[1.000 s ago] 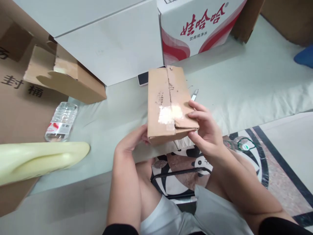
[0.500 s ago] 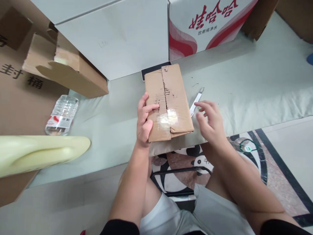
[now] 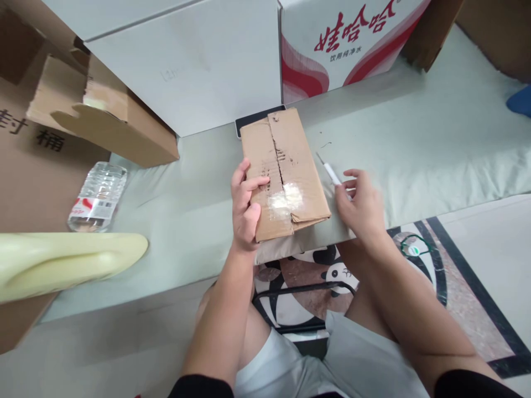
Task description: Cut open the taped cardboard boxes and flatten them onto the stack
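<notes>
A small cardboard box (image 3: 286, 166) stands tilted on the cloth-covered table, its top seam running lengthwise and clear tape shining near the close end. My left hand (image 3: 246, 204) grips the box's left side, with fingers over the top face. To the right of the box, my right hand (image 3: 360, 204) has closed on a white utility knife (image 3: 332, 174). The knife's thin tip points up and left, a little apart from the box; part of the handle is hidden in my fingers.
Behind the box lies a flat dark device (image 3: 257, 117) before a large white carton (image 3: 186, 72). A red-and-white carton (image 3: 352, 41) is beside it. On the left are an open cardboard box (image 3: 136, 132), a plastic bottle (image 3: 97, 196) and a pale yellow object (image 3: 74, 262).
My right hand has taken hold of the utility knife that lay on the table and turned it, so its tip now points toward the upper left. My left hand stays on the box.
</notes>
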{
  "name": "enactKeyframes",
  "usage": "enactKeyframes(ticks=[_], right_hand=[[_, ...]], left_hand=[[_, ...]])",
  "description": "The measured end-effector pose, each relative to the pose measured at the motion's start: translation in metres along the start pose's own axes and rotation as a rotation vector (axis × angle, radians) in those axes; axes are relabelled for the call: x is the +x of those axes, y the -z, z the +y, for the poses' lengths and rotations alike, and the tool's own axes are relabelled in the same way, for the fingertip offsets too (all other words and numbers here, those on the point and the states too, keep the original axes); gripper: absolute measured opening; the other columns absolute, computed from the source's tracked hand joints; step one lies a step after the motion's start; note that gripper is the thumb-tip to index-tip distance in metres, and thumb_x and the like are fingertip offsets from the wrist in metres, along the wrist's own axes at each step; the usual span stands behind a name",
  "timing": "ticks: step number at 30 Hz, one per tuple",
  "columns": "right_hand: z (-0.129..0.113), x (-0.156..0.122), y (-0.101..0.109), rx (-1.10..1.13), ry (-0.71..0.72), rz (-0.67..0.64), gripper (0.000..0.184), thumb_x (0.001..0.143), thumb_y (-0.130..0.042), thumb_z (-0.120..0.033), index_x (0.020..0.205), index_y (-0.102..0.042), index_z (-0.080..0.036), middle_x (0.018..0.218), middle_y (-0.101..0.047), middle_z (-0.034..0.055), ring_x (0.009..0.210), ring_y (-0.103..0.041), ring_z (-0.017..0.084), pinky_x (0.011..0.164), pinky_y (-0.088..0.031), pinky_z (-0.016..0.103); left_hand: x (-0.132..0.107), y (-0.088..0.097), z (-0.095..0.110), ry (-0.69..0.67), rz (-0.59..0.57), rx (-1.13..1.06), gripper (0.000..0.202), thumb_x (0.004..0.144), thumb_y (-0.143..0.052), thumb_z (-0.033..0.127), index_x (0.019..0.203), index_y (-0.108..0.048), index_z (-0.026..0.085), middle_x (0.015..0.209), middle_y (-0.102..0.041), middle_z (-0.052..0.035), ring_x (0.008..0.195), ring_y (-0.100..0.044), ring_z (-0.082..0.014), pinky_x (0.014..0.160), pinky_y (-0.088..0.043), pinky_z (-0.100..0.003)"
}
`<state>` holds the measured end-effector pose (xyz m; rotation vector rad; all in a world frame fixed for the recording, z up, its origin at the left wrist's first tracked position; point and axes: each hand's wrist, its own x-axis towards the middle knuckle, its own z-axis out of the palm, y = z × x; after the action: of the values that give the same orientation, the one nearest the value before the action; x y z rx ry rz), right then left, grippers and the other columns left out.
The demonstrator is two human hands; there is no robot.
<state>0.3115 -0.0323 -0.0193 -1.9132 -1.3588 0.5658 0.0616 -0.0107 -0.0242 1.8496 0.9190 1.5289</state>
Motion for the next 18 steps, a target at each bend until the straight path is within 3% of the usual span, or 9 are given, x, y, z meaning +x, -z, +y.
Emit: enactKeyframes(ticks=[3, 6, 9, 13, 16, 18], right_hand=[[-0.013, -0.006, 0.011, 0.380, -0.016, 0.017, 0.030, 0.095, -0.048, -0.035, 0.123, -0.053, -0.026, 0.081, -0.066, 0.0015, 0.058, -0.061, 0.018, 0.062, -0.052, 0.036], [-0.021, -0.013, 0.030, 0.773, 0.099, 0.025, 0.017, 0.094, -0.049, -0.033, 0.107, -0.061, -0.032, 0.078, -0.061, -0.0005, 0.060, -0.061, 0.016, 0.058, -0.051, 0.033], [-0.020, -0.016, 0.054, 1.024, 0.247, -0.062, 0.029, 0.091, -0.048, -0.032, 0.108, -0.068, -0.044, 0.073, -0.054, 0.0001, 0.060, -0.056, 0.019, 0.055, -0.049, 0.034], [-0.024, -0.018, 0.065, 0.964, 0.369, -0.108, 0.038, 0.092, -0.053, -0.042, 0.124, -0.068, -0.053, 0.066, -0.046, -0.0001, 0.049, -0.037, 0.019, 0.046, -0.038, 0.034], [-0.038, -0.026, 0.056, 0.942, 0.461, 0.030, 0.025, 0.086, -0.073, -0.051, 0.110, -0.075, -0.045, 0.066, -0.042, -0.0018, 0.052, -0.037, 0.017, 0.043, -0.035, 0.031], [-0.045, -0.036, 0.051, 0.842, 0.491, 0.134, 0.020, 0.092, -0.068, -0.057, 0.097, -0.075, -0.039, 0.064, -0.037, -0.0033, 0.049, -0.034, 0.014, 0.040, -0.031, 0.029]], left_hand=[[-0.001, -0.010, 0.006, -0.007, 0.048, 0.043, 0.041, 0.100, -0.041, 0.050, 0.129, -0.064, 0.032, 0.165, -0.038, -0.0006, 0.158, -0.032, -0.0312, 0.130, -0.034, -0.051], [-0.001, -0.020, 0.014, -0.050, 0.082, 0.098, 0.042, 0.102, -0.036, 0.046, 0.129, -0.063, 0.030, 0.162, -0.042, -0.0024, 0.157, -0.032, -0.0304, 0.131, -0.031, -0.051], [-0.001, -0.027, 0.020, -0.101, 0.082, 0.142, 0.042, 0.103, -0.031, 0.039, 0.130, -0.062, 0.029, 0.154, -0.050, -0.0039, 0.157, -0.031, -0.0300, 0.131, -0.029, -0.054], [-0.001, -0.029, 0.022, -0.061, 0.091, 0.159, 0.043, 0.104, -0.029, 0.046, 0.128, -0.061, 0.030, 0.158, -0.046, -0.0033, 0.158, -0.030, -0.0329, 0.130, -0.031, -0.057], [-0.002, -0.032, 0.023, -0.055, 0.102, 0.176, 0.044, 0.105, -0.028, 0.048, 0.126, -0.061, 0.030, 0.158, -0.046, -0.0030, 0.157, -0.032, -0.0341, 0.130, -0.027, -0.058], [-0.002, -0.034, 0.025, -0.059, 0.114, 0.174, 0.043, 0.105, -0.028, 0.048, 0.126, -0.061, 0.031, 0.155, -0.049, -0.0024, 0.157, -0.033, -0.0346, 0.131, -0.025, -0.059]])
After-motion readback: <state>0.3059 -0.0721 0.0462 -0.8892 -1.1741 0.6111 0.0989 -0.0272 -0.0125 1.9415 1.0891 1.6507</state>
